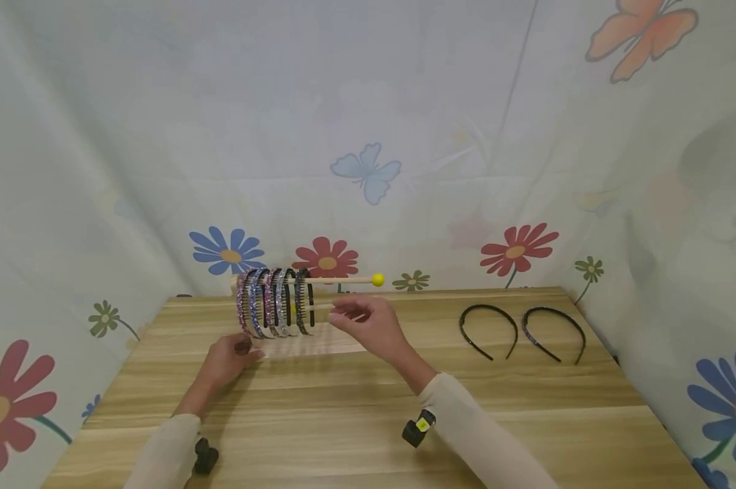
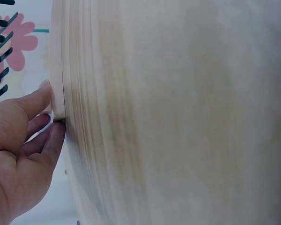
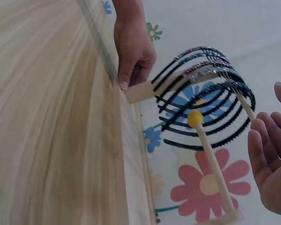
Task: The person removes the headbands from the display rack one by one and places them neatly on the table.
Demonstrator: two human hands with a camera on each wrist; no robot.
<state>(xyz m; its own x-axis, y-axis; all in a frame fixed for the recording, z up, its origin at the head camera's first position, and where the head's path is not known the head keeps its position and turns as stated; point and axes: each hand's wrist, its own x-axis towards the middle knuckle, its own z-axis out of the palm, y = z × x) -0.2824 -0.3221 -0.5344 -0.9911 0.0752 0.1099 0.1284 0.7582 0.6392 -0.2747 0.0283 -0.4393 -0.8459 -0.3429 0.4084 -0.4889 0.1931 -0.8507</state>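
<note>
A wooden rod stand (image 3: 140,92) carries several glittery headbands (image 1: 259,305) with dark toothed bands, hung side by side. My left hand (image 1: 228,360) pinches the stand's wooden base at its left end; in the left wrist view the thumb (image 2: 40,96) lies against the wood, with the fingers on the other side. Beside the stand's right side is my right hand (image 1: 370,326). Its loosely bent fingers (image 3: 264,136) are at the end of one rod, with the thumb apart from them. That rod's tip is hidden by the fingers.
A yellow ball (image 1: 378,279) caps the rear rod, which sticks out rightward. Two dark headbands (image 1: 488,309) lie on the right of the wooden table (image 1: 343,421). A cloth printed with flowers and butterflies surrounds the table's back and sides.
</note>
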